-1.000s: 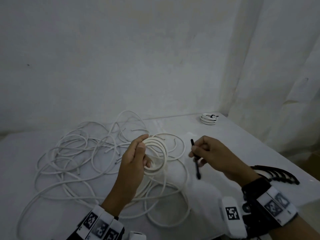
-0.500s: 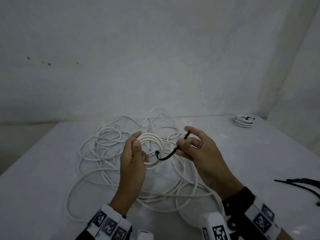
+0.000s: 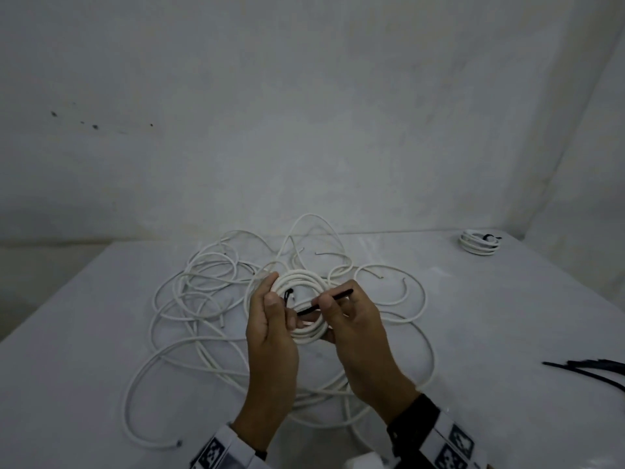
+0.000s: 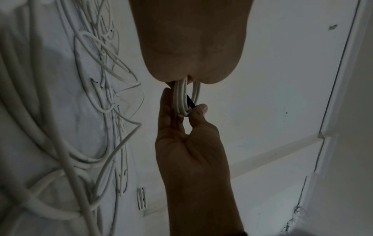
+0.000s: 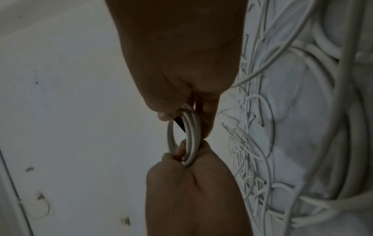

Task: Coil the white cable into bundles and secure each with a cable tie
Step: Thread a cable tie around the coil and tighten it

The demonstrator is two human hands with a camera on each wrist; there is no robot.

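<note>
In the head view a small white cable coil (image 3: pixel 304 277) hangs above the table between my hands. My left hand (image 3: pixel 275 292) grips its left side, thumb on top. My right hand (image 3: pixel 329 304) pinches a black cable tie (image 3: pixel 338 296) that runs across the coil's opening, its head near my left thumb. The left wrist view shows the coil (image 4: pixel 181 95) edge-on and the tie (image 4: pixel 190 103) under my right thumb. In the right wrist view my right hand (image 5: pixel 181 118) holds the tie (image 5: pixel 179 125) against the coil (image 5: pixel 190 135).
Loose white cable (image 3: pixel 203 299) sprawls in tangled loops over the white table (image 3: pixel 84 333) under and around my hands. A tied white bundle (image 3: pixel 479 244) lies at the far right corner. Several spare black ties (image 3: pixel 595 367) lie at the right edge. A wall stands behind.
My right hand has carried the black tie leftward to the coil, and the tie now crosses the coil's opening. The two hands have closed together, and the view has swung left.
</note>
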